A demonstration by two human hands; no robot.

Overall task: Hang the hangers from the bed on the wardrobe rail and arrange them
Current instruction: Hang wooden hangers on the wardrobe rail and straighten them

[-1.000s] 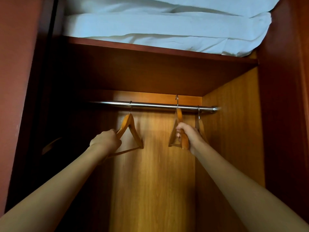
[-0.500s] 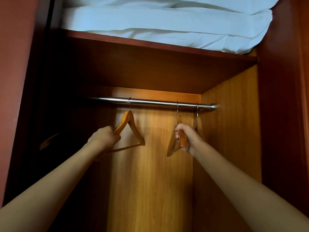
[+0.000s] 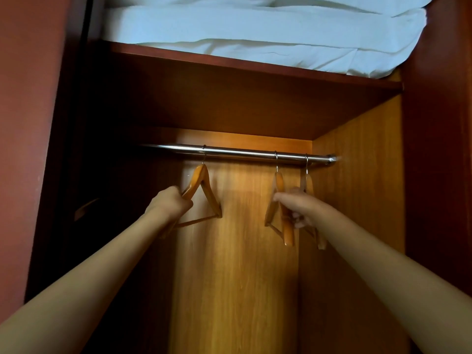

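1. Since the earlier frame: middle hanger (image 3: 277, 200), formerly lifted with its hook clear above the wardrobe rail (image 3: 240, 152), now hangs seated on it; left hanger (image 3: 201, 192) and right hanger (image 3: 307, 185) sit much as they did.
2. Left hand (image 3: 169, 203): clenched around the near arm of the left hanger, which is hooked on the rail and turned so its triangle faces outward, crossbar slanting down toward the forearm.
3. Right hand (image 3: 297, 205): grasping the middle hanger at its lower arm, seen nearly edge-on; the fingers also appear to overlap the right hanger just behind, though whether they grip it I cannot tell.
4. Location of task items: three wooden hangers on the rail, one left of centre, two close together near the right end bracket. No bed or further hangers in view.
5. Risk, left: pulling the gripped arm down or outward could tip the hook off the rail and drop the hanger.
6. Risk, right: the two neighbouring hangers hang near enough to tangle or knock; dragging one may carry the other along.
7. Risk, general: motion blur suggests quick handling, so a hook could skid along the smooth metal.
8. Above: folded white bedding (image 3: 255, 29) on the top shelf (image 3: 229, 65), clear of the work.
9. Writing, brands, labels: none legible anywhere.
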